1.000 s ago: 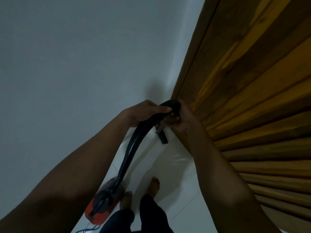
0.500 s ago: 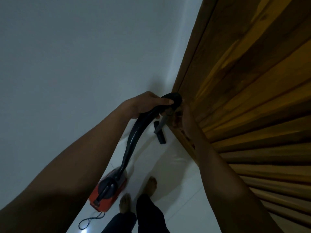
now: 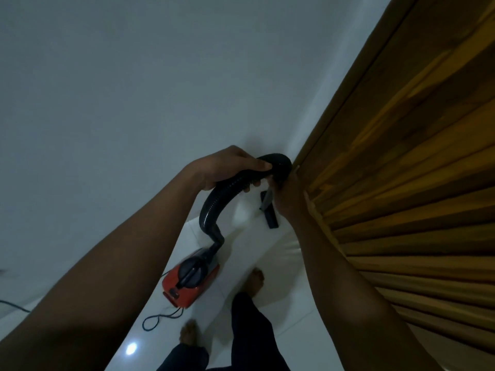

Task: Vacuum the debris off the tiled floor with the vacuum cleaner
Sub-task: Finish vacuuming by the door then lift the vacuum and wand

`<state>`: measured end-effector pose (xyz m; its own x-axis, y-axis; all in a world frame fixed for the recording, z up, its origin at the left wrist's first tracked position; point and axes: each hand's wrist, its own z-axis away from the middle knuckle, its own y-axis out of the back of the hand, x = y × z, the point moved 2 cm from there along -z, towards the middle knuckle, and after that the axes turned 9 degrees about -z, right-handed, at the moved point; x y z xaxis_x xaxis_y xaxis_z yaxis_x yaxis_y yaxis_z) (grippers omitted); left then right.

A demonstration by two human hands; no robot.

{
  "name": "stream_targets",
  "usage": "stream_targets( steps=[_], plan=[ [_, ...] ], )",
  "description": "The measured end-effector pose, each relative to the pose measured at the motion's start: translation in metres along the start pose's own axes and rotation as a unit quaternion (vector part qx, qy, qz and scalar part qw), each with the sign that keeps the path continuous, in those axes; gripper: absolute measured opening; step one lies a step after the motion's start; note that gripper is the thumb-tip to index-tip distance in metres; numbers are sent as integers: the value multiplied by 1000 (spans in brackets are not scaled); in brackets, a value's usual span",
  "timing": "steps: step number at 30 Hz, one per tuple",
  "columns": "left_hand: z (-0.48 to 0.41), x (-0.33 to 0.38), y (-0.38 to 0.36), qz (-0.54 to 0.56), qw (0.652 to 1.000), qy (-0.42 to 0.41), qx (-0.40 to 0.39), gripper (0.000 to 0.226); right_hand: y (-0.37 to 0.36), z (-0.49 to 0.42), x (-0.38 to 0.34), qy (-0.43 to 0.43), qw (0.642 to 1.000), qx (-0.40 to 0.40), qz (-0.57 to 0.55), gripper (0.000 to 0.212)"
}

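Fingers (image 3: 247,187) of left hand (image 3: 225,167) clamp hose (image 3: 214,204); right hand (image 3: 290,199), grip unclear, beside wooden door (image 3: 401,156)

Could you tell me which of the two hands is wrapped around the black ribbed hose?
The left hand, fingers curled round the hose at its top bend; the right hand instead holds the grey tube beside the wooden door.

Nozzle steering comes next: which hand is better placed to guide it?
Probably right: the right hand sits directly at the nozzle, while the left hand grips the hose further back.
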<state>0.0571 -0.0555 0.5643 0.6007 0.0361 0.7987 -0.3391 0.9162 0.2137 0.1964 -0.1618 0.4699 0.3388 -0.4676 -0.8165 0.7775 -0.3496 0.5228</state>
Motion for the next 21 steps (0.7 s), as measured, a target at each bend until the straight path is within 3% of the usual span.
stream_targets(
  steps=[5,9,17,21],
  plan=[
    [58,-29,9,-79,993,-42,71,41,-30,57,-27,20,998,11,52,36],
    [106,-62,7,-72,984,-102,127,31,-66,104,-34,28,997,43,50,17],
    [177,-124,-19,-100,957,-160,222,29,-138,185,-18,-59,996,45,-45,26],
    [198,-138,-33,-135,944,-193,229,27,-151,215,-6,-90,991,65,-79,26]
  ],
)
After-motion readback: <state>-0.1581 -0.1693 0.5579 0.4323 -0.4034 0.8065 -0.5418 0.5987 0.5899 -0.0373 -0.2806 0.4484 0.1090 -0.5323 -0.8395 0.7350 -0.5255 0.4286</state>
